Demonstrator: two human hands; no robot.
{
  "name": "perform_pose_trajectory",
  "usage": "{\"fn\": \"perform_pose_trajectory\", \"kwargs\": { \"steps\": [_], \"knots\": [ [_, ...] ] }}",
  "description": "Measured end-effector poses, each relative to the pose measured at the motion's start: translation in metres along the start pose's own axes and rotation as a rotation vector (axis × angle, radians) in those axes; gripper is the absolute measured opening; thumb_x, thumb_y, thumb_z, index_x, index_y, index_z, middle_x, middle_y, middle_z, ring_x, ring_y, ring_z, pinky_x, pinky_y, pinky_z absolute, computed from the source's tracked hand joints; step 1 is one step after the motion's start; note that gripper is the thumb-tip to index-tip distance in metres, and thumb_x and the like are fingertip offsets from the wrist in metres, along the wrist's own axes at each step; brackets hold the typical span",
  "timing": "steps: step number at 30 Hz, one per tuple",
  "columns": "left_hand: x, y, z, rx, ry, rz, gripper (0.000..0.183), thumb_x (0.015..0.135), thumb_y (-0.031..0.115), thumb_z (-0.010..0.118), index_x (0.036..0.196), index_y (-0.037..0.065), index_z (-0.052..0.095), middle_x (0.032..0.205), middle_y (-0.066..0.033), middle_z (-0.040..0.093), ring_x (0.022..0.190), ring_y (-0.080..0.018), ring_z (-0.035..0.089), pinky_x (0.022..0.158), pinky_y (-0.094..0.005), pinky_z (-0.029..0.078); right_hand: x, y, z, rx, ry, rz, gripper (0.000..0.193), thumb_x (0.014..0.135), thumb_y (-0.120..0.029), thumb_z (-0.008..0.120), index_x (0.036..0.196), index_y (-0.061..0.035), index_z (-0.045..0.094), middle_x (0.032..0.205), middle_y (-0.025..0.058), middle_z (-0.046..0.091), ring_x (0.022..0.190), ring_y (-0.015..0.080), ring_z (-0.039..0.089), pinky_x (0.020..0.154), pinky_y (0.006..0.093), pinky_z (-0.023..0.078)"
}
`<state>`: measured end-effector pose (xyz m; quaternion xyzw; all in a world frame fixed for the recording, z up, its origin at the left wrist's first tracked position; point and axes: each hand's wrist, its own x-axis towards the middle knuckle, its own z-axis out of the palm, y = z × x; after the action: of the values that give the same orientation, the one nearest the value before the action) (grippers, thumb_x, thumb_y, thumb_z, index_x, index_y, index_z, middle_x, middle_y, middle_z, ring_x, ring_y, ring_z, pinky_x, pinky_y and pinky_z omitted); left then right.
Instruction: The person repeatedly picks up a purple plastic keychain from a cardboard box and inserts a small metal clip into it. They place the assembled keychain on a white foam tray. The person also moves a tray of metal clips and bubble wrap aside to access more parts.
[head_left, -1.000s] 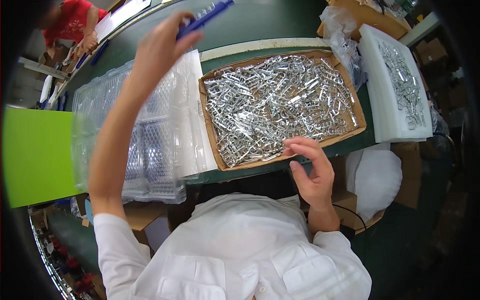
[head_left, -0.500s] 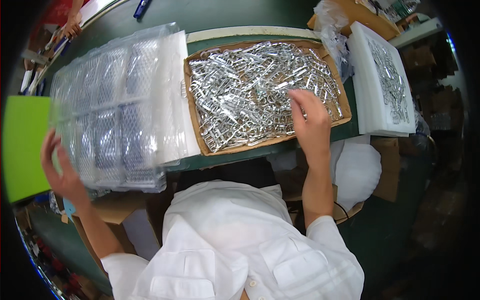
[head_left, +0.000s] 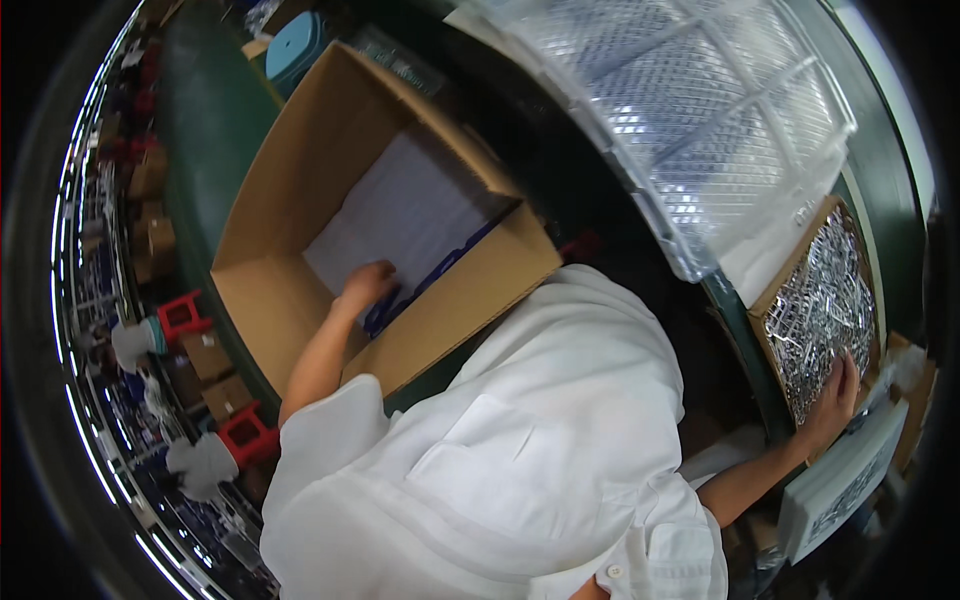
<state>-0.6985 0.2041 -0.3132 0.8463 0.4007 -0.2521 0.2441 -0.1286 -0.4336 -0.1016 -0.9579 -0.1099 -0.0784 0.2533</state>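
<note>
My left hand reaches down into a large open cardboard box. Its fingers are loosely bent and a little apart, and no held thing shows in them. Close beside them, dark blue pieces stand in a row along the box's inner wall. A pale grey-violet sheet covers much of the inside. Far to the right, my right hand is at the near end of a shallow cardboard tray full of shiny bent-metal pieces. Its fingers stretch over them, with nothing visible in the grasp.
Clear plastic blister trays lie on the table above the metal pieces. White foam sheets carrying more metal pieces stand below my right hand. A blue lidded bin stands behind the box; red stools are on the left.
The view has swung left, bringing the cardboard box into sight. My left hand has moved from beside the blister trays into the box. My right hand stays at the tray of metal pieces.
</note>
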Motion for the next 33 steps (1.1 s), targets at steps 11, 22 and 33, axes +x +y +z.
{"fn": "perform_pose_trajectory", "kwargs": {
  "steps": [11,22,33],
  "knots": [
    [-0.015,-0.013,0.058,0.078,0.174,-0.135,0.04,0.08,0.02,0.081,0.114,0.008,0.062,0.112,-0.0188,0.068,0.106,-0.0426,0.067,0.088,-0.0533,0.054,-0.029,0.005,-0.006,0.245,0.179,0.201,0.039,0.107,-0.022,0.07,0.136,0.005,0.067,0.127,0.0118,0.071,0.113,0.0172,0.067,0.101,0.0288,0.051],
    [0.054,0.065,-0.044,0.437,0.559,0.501,0.035,0.082,0.008,0.072,0.116,0.006,0.067,0.123,-0.0176,0.067,0.11,-0.0404,0.065,0.091,-0.0502,0.054,-0.043,-0.011,-0.003,0.153,0.193,0.02,0.029,0.108,-0.012,0.066,0.132,0.0041,0.071,0.12,0.0099,0.072,0.107,0.0154,0.068,0.097,0.0284,0.053],
    [0.131,0.041,-0.022,-0.164,0.616,-0.153,0.058,0.096,0.053,0.071,0.123,0.001,0.072,0.116,-0.0199,0.074,0.11,-0.0375,0.07,0.094,-0.0462,0.054,-0.049,-0.027,-0.01,-0.384,0.06,-0.222,0.024,0.103,-0.003,0.066,0.127,-0.0023,0.073,0.115,0.0103,0.07,0.101,0.0233,0.069,0.088,0.0329,0.054]
  ]
}}
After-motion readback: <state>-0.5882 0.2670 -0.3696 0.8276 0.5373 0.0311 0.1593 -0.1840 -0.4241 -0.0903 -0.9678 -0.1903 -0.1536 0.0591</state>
